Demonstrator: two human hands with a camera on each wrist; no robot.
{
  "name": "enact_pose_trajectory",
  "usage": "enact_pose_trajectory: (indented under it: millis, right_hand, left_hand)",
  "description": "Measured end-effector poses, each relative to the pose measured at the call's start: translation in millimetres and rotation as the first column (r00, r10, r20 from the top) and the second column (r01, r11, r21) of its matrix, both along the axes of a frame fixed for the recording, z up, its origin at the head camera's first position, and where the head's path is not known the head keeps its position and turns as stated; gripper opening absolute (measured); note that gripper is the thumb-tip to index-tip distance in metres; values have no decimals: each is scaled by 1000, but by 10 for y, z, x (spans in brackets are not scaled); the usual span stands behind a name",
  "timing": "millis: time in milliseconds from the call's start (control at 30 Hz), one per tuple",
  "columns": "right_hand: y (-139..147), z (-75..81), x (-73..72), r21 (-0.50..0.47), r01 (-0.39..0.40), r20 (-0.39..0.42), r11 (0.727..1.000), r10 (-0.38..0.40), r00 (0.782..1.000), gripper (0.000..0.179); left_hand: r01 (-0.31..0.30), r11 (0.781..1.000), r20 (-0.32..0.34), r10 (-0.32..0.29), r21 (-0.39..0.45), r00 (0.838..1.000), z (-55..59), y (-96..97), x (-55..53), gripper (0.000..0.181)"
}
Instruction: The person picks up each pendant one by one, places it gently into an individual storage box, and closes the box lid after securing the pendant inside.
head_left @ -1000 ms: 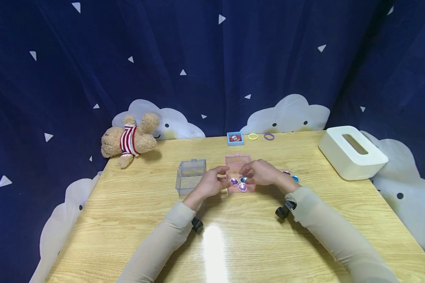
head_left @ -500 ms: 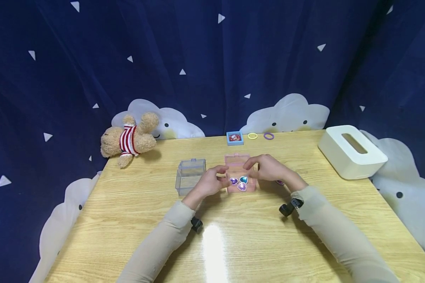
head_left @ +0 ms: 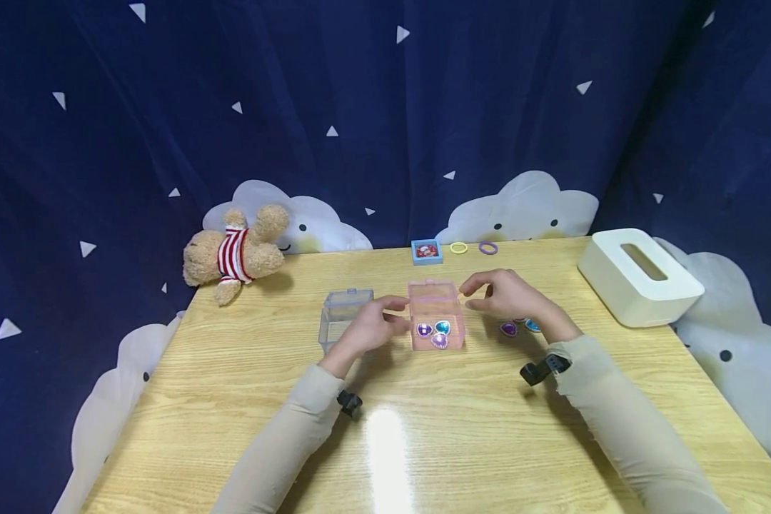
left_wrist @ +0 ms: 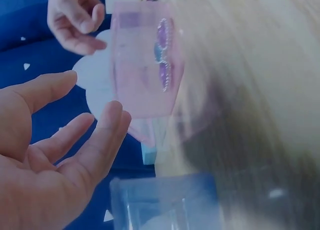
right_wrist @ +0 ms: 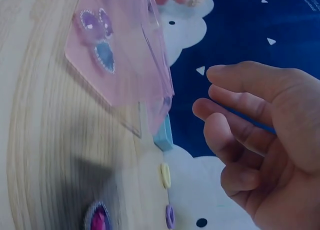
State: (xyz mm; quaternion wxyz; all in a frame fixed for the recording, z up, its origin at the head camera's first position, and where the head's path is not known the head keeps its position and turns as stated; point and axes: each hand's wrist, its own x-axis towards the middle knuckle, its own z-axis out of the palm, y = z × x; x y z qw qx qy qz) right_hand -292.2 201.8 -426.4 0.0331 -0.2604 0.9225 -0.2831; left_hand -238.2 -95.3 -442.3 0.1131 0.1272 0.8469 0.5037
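Observation:
A see-through pink box stands with its lid raised at the back. Inside lie a dark purple gem, a blue gem and a lilac heart gem, each with a beaded rim. My left hand is at the box's left side, fingers spread and holding nothing. On the other side my right hand hovers near the box, fingers loosely bent and nothing in them. Below its wrist, a purple gem and a blue-rimmed gem lie on the table; another is mostly hidden by the wrist.
Partly behind my left hand is a clear bluish box, lid up. Along the back edge are a light blue square frame, a yellow ring and a purple ring. A teddy bear lies left; a white tissue box stands right.
My right hand has pulled back from over the pink box to its right, leaving the blue gem inside. My left hand has shifted slightly left, away from the box.

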Motion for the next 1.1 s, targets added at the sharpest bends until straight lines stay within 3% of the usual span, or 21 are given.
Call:
enact_pose_trajectory:
  millis: [333,667,933,967,1100]
  right_hand:
    - [285,-43,16,-3,43,49,999,-43,998,23]
    - [493,-133,71,22,55,126,998,-57,990,26]
    - [637,-180,98,39,54,149,998,-59,987,26]
    - [652,-182,105,41,50,156,998,-56,986,26]
    - [694,-210,123,54,52,176,997,-61,983,24]
  left_hand:
    - [-10,1000,-60,11,9,998,78,-241,13,40]
    - [-51,998,-69,53,32,996,119,-496,41,40]
    - [-115,993,-109,116,18,987,122,-790,60,41]
    - [-121,993,-103,122,18,987,171,-820,93,42]
    - [-168,986,-86,169,26,982,152,-967,118,39]
